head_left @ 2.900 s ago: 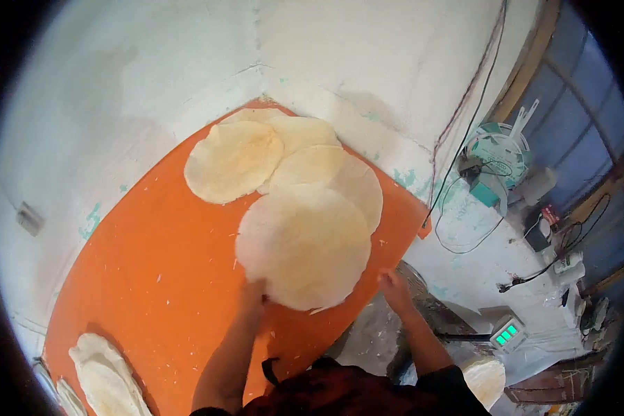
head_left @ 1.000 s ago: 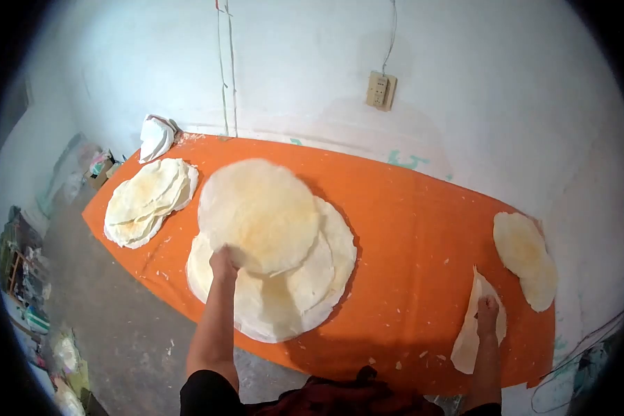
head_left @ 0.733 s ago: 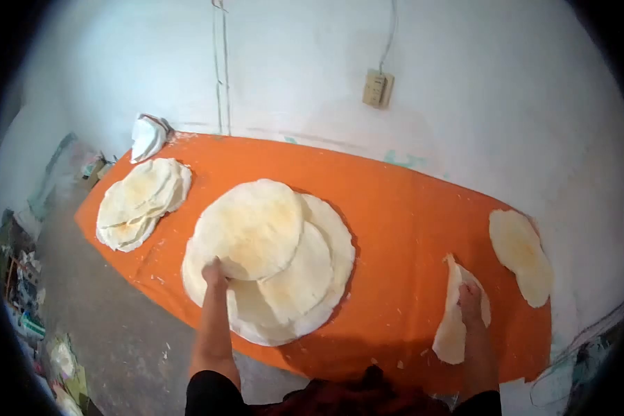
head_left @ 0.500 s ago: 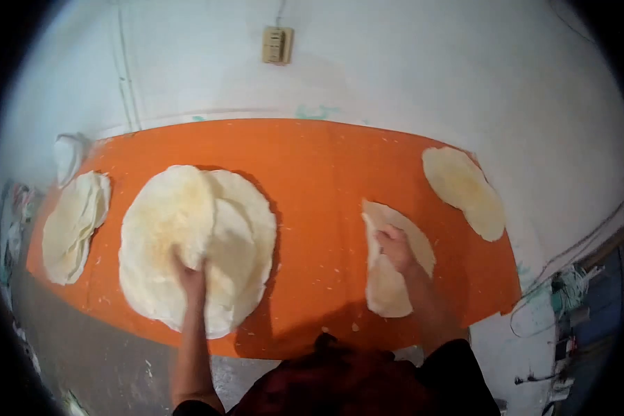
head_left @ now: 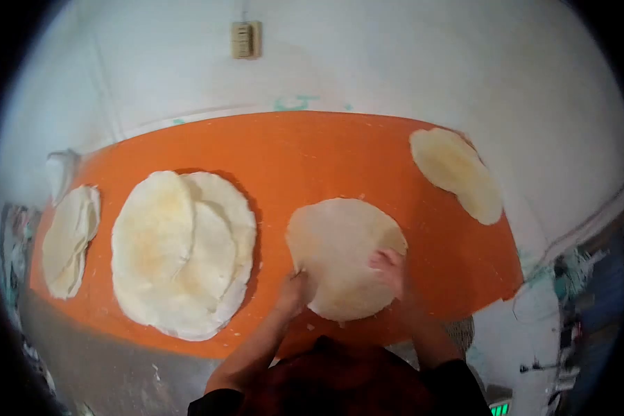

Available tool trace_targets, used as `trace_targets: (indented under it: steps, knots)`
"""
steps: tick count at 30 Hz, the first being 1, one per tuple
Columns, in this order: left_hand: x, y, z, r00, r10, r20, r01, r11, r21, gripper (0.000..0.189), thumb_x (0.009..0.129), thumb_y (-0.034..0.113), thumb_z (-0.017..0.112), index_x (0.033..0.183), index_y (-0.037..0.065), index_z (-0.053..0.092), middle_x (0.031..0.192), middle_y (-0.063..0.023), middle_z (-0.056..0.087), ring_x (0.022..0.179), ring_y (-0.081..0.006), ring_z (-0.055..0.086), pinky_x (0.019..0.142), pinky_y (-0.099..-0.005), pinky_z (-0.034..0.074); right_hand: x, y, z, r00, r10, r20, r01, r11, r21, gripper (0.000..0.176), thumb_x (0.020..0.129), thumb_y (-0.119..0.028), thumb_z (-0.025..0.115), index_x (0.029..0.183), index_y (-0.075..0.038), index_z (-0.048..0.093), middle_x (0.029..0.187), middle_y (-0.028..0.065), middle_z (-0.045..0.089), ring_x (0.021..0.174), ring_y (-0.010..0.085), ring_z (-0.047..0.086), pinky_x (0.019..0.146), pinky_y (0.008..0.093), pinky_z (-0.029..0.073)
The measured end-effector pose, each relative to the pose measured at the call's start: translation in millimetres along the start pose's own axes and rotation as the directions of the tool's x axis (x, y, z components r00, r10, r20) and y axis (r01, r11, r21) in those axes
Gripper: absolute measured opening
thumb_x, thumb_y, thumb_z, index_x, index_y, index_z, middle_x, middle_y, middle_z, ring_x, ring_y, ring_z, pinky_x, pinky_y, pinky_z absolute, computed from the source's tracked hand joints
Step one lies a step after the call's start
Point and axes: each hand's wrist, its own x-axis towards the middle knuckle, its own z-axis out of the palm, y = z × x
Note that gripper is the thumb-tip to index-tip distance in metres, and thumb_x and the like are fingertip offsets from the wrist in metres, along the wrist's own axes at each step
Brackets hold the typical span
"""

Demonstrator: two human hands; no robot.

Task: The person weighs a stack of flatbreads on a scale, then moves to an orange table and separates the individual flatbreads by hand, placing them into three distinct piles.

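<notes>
A round, thin flatbread (head_left: 343, 229) lies opened out on the orange table in front of me. My left hand (head_left: 295, 290) pinches its lower left edge. Over its right side is my right hand (head_left: 390, 269), smeared by motion, so its grip does not show. To the left of my hands lies a big pile of pale flatbreads (head_left: 218, 236). The top one is folded over and browned in the middle.
The orange tabletop (head_left: 312, 152) meets a white wall behind it. Several folded flatbreads (head_left: 69, 243) lie at the far left, and another flatbread (head_left: 457, 173) is at the back right. A beige switch box (head_left: 245, 39) hangs on the wall.
The half-round flatbread on the right is now spread into a full round, nearer the middle. My left hand has left the pile and moved right to its edge. The view has shifted slightly.
</notes>
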Motion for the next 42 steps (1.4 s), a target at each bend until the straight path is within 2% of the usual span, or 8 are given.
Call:
trace_targets:
  steps: [7,9,14,29,33,34,35,42]
  knots:
    - [-60,191,9,0.934,0.322,0.156,-0.314,0.530,0.788,0.031,0.090,0.027,0.043,0.112,0.005,0.050,0.092,-0.0057,0.057,0.073,-0.0165,0.055,0.065,-0.0339,0.045,-10,84,-63,0.996,0.028,-0.085,-0.006,0.966,0.259,0.015,0.083,-0.019,0.054,0.084,-0.005,0.050,0.073,0.0017,0.052,0.058,0.0075,0.048,0.044,0.0204,0.037]
    - [-70,217,-26,0.874,0.458,0.164,-0.482,0.861,0.161,0.036,0.090,0.024,0.043,0.115,-0.001,0.048,0.105,-0.0112,0.056,0.094,-0.0189,0.054,0.082,-0.0326,0.043,8,134,-84,0.991,-0.119,0.060,0.097,0.953,0.288,0.014,0.083,-0.018,0.053,0.083,-0.005,0.051,0.071,0.0023,0.053,0.056,0.0085,0.049,0.044,0.0217,0.038]
    - [-129,235,-82,0.607,0.794,-0.023,-0.794,0.606,-0.034,0.043,0.091,0.021,0.038,0.126,-0.003,0.031,0.123,-0.0151,0.044,0.111,-0.0247,0.046,0.095,-0.0386,0.037,-18,83,-43,0.961,0.192,-0.199,-0.162,0.974,0.157,0.013,0.083,-0.017,0.054,0.083,-0.003,0.053,0.073,0.0049,0.056,0.059,0.0104,0.052,0.045,0.0243,0.040]
    - [-31,76,-193,0.850,0.129,-0.510,-0.356,0.855,-0.377,0.030,0.084,0.026,0.048,0.102,0.003,0.051,0.098,-0.0131,0.057,0.084,-0.0291,0.057,0.066,-0.0388,0.048,-16,54,13,0.988,0.138,0.064,-0.127,0.980,-0.153,0.022,0.085,-0.022,0.053,0.096,-0.004,0.053,0.085,0.0042,0.058,0.075,0.0125,0.057,0.058,0.0268,0.047]
    - [-10,39,-254,0.744,0.637,-0.202,-0.129,0.433,0.892,0.033,0.068,0.032,0.065,0.075,0.001,0.059,0.075,-0.0090,0.063,0.074,-0.0250,0.061,0.069,-0.0345,0.048,-28,54,7,0.957,0.286,0.055,-0.285,0.958,-0.038,0.015,0.085,-0.017,0.053,0.091,-0.003,0.054,0.082,0.0042,0.057,0.071,0.0115,0.056,0.057,0.0268,0.046]
    - [-14,40,-252,0.914,0.328,-0.237,-0.298,0.942,0.153,0.038,0.075,0.032,0.056,0.095,0.000,0.051,0.097,-0.0153,0.055,0.092,-0.0294,0.053,0.079,-0.0390,0.044,-7,108,-7,0.988,0.081,0.134,-0.083,0.996,0.010,0.017,0.085,-0.018,0.053,0.091,-0.002,0.054,0.079,0.0043,0.056,0.068,0.0116,0.054,0.055,0.0264,0.045]
    - [-18,41,-248,0.970,-0.022,-0.243,-0.163,0.682,-0.713,0.046,0.083,0.032,0.048,0.114,-0.001,0.044,0.119,-0.0216,0.047,0.110,-0.0338,0.046,0.089,-0.0435,0.040,9,157,-29,0.973,-0.131,0.192,0.123,0.991,0.055,0.018,0.085,-0.018,0.053,0.091,-0.001,0.054,0.075,0.0044,0.055,0.065,0.0116,0.052,0.054,0.0259,0.044]
    - [-25,7,-79,0.976,-0.114,-0.188,0.076,0.977,-0.198,0.033,0.088,0.027,0.044,0.110,0.003,0.043,0.110,-0.0153,0.049,0.106,-0.0299,0.046,0.081,-0.0439,0.043,5,108,-84,0.999,-0.021,0.044,0.025,0.997,-0.079,0.019,0.085,-0.020,0.054,0.090,-0.002,0.054,0.076,0.0025,0.055,0.066,0.0089,0.050,0.057,0.0233,0.042]
